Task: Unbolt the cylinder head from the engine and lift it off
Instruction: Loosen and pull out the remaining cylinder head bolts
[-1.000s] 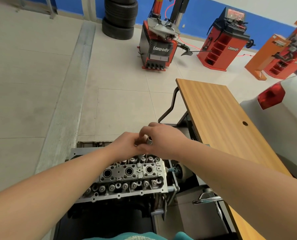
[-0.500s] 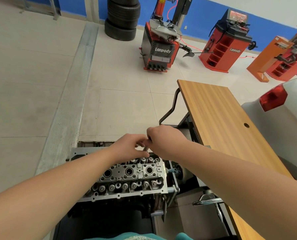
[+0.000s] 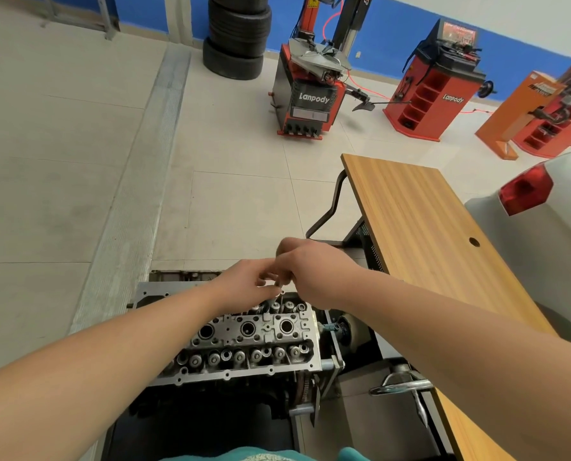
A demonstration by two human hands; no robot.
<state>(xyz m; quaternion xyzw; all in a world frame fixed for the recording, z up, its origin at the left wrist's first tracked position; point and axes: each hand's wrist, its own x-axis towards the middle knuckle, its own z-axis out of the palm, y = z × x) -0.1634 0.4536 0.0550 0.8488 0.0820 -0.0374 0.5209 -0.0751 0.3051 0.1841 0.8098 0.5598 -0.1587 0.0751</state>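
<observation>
Pale floor tiles (image 3: pixel 237 201) spread across a workshop, with a red tyre changer (image 3: pixel 307 94), stacked tyres (image 3: pixel 237 38) against a blue wall and a wooden bench (image 3: pixel 420 227) off to the right. Below the camera sits the engine (image 3: pixel 231 390) on its stand, and the cylinder head (image 3: pixel 244 341) rests on top of it, valve gear and spark-plug wells exposed, apparently still seated on the block.

Both hands meet just above the head's far edge. The left hand (image 3: pixel 244 284) has its fingers curled toward something small and pale between the two hands, and the right hand (image 3: pixel 314 274) is bunched against it; motion blur hides what the thing is and which fingers actually pinch it.

Judging by this, the work is still in the unbolting stage, probably handling a small tool part or fastener at the far row. The next move would call for setting that piece squarely on a head bolt, then loosening the bolts evenly before any lift, since the head looks heavy and needs both hands free.
</observation>
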